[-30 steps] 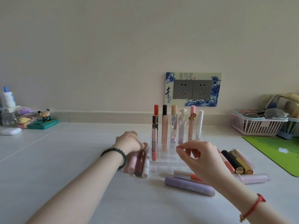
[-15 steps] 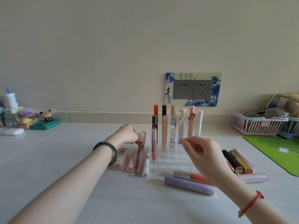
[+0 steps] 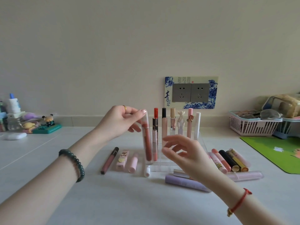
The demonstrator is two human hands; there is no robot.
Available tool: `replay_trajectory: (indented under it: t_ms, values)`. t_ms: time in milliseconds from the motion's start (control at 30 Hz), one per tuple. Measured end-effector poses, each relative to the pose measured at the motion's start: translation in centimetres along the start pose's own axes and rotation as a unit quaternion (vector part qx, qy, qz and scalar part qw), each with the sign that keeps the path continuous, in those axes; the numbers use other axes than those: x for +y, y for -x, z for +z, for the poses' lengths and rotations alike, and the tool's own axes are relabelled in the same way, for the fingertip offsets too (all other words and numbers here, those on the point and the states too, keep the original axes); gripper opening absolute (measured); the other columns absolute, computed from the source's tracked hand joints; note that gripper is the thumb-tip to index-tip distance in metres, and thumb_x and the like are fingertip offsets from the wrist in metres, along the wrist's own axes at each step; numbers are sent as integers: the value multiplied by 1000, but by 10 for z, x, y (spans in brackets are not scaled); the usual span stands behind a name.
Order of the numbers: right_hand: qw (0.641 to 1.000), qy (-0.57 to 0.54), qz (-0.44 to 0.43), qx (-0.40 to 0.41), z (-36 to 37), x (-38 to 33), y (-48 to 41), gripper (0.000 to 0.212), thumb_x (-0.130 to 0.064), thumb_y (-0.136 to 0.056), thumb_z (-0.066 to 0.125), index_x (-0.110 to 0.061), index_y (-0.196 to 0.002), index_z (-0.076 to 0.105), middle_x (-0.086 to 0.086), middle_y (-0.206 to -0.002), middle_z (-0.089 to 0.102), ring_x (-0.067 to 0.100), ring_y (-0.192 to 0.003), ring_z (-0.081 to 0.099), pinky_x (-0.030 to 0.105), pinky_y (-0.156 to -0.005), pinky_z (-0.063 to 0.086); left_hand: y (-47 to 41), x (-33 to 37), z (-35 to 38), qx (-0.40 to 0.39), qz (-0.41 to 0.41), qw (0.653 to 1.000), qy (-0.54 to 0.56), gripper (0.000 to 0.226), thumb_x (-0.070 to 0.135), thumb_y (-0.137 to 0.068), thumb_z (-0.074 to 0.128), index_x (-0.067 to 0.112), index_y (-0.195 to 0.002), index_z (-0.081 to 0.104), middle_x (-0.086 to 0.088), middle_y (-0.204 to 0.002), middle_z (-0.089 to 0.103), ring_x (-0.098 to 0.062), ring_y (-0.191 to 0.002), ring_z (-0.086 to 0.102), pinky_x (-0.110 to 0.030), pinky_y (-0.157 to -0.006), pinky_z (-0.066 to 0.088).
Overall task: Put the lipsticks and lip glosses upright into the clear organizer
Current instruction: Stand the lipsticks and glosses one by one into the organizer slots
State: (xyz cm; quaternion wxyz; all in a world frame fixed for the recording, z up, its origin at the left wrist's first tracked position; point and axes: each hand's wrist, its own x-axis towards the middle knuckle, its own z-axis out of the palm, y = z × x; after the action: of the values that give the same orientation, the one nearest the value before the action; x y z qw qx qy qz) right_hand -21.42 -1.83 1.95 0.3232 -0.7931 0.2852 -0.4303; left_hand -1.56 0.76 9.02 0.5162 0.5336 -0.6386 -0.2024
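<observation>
You've lifted the clear tube of brick-red lip gloss off the table. It's now upright at the front-left corner of the clear acrylic organizer; can't tell if it's slotted yet. Your left hand pinches its cap end, wrist raised. Your right hand hovers at the organizer's front, fingers loose, holding nothing.

Hidden and cut off
The right hand covers the right cells of the clear organizer and most of a silver-capped tube; the green mat runs off frame.
</observation>
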Motion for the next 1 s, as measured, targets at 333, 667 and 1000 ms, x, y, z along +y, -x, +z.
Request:
replay_trajectory:
  t_ms: [333, 667, 1000]
  values:
    - [999, -34, 4, 9, -12, -3, -3, 10, -13, -78, 66, -20, -84, 66, -11, -72, 68, 2, -61, 64, 14, -58, 51, 15, -6, 49, 9, 42, 993, 108, 28, 43, -68, 59, 20, -83, 66, 6, -68, 72, -6, -56, 64, -14, -55, 49]
    - [978, 72, 57, 189, -46, 27, -44, 9, -8, -76, 68, -12, -84, 69, -3, -75, 68, 9, -69, 64, 11, -61, 50, 32, -84, 38, 11, -57, 996, -69, 44, 69, -65, 59, 30, -85, 65, -1, -41, 58, -34, -66, 65, -31, -72, 51]
    - [973, 153, 75, 155, -27, 47, -47, 15, -7, -77, 67, -9, -91, 70, 0, -79, 67, 10, -72, 62, 20, -76, 50, 38, -83, 49, -3, -40, 981, -190, 37, 47, -76, 65, 28, -107, 65, 20, -93, 67, -13, -94, 64, -27, -84, 47]
